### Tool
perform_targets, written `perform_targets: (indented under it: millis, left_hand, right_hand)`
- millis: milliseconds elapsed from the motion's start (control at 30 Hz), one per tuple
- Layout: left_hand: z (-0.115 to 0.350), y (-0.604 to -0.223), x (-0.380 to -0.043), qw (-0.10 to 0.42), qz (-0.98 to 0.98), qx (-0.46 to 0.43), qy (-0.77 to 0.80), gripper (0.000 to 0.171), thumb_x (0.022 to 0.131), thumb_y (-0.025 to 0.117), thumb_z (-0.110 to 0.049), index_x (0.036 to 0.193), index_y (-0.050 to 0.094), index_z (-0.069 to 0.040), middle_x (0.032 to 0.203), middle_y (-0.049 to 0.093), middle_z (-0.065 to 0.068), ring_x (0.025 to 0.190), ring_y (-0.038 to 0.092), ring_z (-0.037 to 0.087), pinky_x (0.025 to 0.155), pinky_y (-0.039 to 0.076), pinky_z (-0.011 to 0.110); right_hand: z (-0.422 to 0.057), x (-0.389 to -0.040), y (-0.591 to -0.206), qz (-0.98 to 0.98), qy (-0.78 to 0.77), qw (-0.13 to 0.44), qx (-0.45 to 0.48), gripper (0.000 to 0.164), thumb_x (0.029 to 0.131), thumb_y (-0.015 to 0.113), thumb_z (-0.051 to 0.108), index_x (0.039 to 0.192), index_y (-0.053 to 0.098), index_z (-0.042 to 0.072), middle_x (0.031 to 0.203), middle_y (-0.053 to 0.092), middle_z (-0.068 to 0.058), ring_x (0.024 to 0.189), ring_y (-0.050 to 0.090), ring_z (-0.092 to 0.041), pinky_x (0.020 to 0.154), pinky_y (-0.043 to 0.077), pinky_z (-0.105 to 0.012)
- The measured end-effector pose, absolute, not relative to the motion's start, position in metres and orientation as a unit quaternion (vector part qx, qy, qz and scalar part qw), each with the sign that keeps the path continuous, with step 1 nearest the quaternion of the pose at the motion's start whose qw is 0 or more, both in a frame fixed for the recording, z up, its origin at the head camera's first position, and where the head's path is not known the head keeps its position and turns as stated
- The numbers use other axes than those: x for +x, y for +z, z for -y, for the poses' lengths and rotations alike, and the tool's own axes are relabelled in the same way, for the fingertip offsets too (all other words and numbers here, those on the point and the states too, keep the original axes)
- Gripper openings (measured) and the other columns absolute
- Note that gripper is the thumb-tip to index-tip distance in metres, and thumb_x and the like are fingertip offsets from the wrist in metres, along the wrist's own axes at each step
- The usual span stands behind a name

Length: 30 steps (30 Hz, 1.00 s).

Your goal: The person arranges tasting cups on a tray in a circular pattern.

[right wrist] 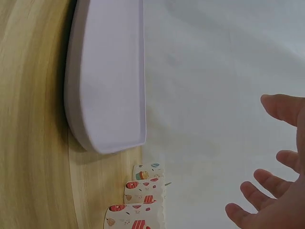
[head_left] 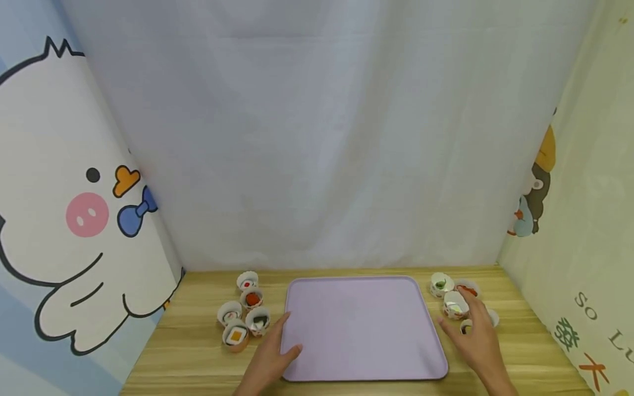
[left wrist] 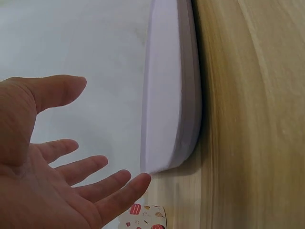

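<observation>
White paper forms five small, round, scalloped cups at the left of your pale wood-grain tabletop, bunched closely together. The nearest cup holds a white piece with an orange top; give it room if you shift your arm.

Next comes your bare left hand, fingers and thumb spread, gripping nothing, at the left edge of the flat, lilac, round-cornered tray. Whether a fingertip grazes the rim, I cannot tell; a light touch there should spare the tray a skid. It lies mid-table, between the two groups of cups.

Right of the tray stands a second group of printed white paper cups; the far left one holds a green piece. Your bare right hand hangs over them, fingers and thumb spread, pinching nothing, and partly hides the nearer ones.

Should you grasp one, come down from above, set thumb and fingers on opposite walls and squeeze gently: thin paper would probably buckle. Lift straight up, since a sideways pull could tip a neighbour.
</observation>
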State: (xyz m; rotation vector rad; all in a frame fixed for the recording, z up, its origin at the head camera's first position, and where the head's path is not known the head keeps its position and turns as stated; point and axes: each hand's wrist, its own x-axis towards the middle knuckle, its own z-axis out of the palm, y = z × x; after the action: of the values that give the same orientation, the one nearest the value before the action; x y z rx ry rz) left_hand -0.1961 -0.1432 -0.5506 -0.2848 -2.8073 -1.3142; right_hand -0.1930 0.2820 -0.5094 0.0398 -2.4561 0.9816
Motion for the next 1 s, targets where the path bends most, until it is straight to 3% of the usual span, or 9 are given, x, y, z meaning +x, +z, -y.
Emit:
perform_targets:
  millis: [67,200,267,467,633,767,833,867,1000]
  left_hand:
    - [0.145,-0.552,-0.196,0.017,0.904,-0.083,-0.419,0.075,0.086,0.074,-0.026,0.148,0.039,-0.002,0.147,0.044,0.028,0.134,0.043,0.047,0.107,0.037,0.061]
    - [0.150,-0.553,-0.196,0.021,0.898,-0.069,-0.435,0.072,0.086,0.074,-0.022,0.146,0.040,-0.002,0.146,0.046,0.027,0.132,0.045,0.047,0.103,0.043,0.059]
    - [0.153,-0.554,-0.197,0.018,0.889,-0.067,-0.453,0.072,0.085,0.074,-0.019,0.146,0.041,-0.001,0.147,0.045,0.027,0.131,0.046,0.048,0.100,0.046,0.058]
    - [0.162,-0.558,-0.200,-0.006,0.864,-0.066,-0.500,0.073,0.084,0.076,-0.014,0.147,0.040,-0.001,0.148,0.043,0.028,0.126,0.050,0.050,0.101,0.046,0.056]
    - [0.172,-0.565,-0.205,-0.030,0.844,-0.085,-0.529,0.074,0.083,0.076,-0.009,0.146,0.038,0.003,0.146,0.041,0.033,0.120,0.055,0.051,0.097,0.050,0.052]
    - [0.179,-0.571,-0.209,-0.047,0.821,-0.105,-0.559,0.073,0.085,0.073,-0.005,0.146,0.036,0.008,0.143,0.040,0.039,0.117,0.056,0.053,0.093,0.053,0.048]
    - [0.182,-0.574,-0.211,-0.059,0.811,-0.112,-0.571,0.072,0.086,0.072,-0.004,0.145,0.035,0.010,0.141,0.040,0.041,0.118,0.055,0.053,0.093,0.054,0.046]
    - [0.183,-0.576,-0.211,-0.065,0.807,-0.112,-0.577,0.071,0.086,0.071,-0.003,0.145,0.034,0.011,0.141,0.040,0.042,0.118,0.055,0.053,0.092,0.055,0.044]
    - [0.185,-0.579,-0.213,-0.088,0.790,-0.104,-0.598,0.071,0.087,0.070,-0.002,0.146,0.033,0.011,0.140,0.041,0.042,0.121,0.053,0.053,0.089,0.057,0.039]
  right_hand:
    - [-0.285,-0.192,-0.510,0.897,0.366,0.248,0.003,0.080,0.081,0.080,0.019,0.150,0.039,0.014,0.144,0.044,-0.023,0.119,0.049,-0.039,0.090,0.042,-0.061]
    - [-0.290,-0.190,-0.511,0.891,0.377,0.253,-0.028,0.078,0.080,0.080,0.016,0.148,0.042,0.011,0.143,0.045,-0.025,0.126,0.046,-0.043,0.095,0.043,-0.040]
    - [-0.291,-0.189,-0.511,0.890,0.378,0.251,-0.042,0.077,0.080,0.079,0.017,0.147,0.042,0.009,0.143,0.045,-0.025,0.125,0.047,-0.045,0.094,0.043,-0.040]
    - [-0.297,-0.187,-0.511,0.888,0.389,0.233,-0.074,0.076,0.083,0.078,0.025,0.147,0.041,0.007,0.144,0.042,-0.028,0.128,0.043,-0.052,0.096,0.037,-0.069]
    - [-0.305,-0.186,-0.514,0.884,0.399,0.232,-0.083,0.077,0.082,0.079,0.023,0.147,0.042,0.006,0.143,0.044,-0.026,0.127,0.046,-0.046,0.096,0.044,-0.062]
    - [-0.310,-0.185,-0.517,0.879,0.423,0.205,-0.084,0.083,0.083,0.078,0.024,0.152,0.034,0.009,0.147,0.039,-0.026,0.132,0.041,-0.047,0.105,0.040,-0.058]
    - [-0.313,-0.184,-0.518,0.877,0.433,0.190,-0.087,0.086,0.084,0.078,0.025,0.154,0.031,0.010,0.149,0.036,-0.027,0.134,0.038,-0.047,0.111,0.036,-0.051]
    - [-0.314,-0.183,-0.519,0.877,0.434,0.184,-0.091,0.086,0.084,0.078,0.025,0.154,0.030,0.010,0.150,0.035,-0.026,0.135,0.038,-0.046,0.115,0.036,-0.041]
    - [-0.319,-0.182,-0.522,0.876,0.443,0.163,-0.101,0.088,0.086,0.075,0.026,0.156,0.024,0.008,0.151,0.033,-0.029,0.135,0.037,-0.047,0.113,0.037,-0.044]
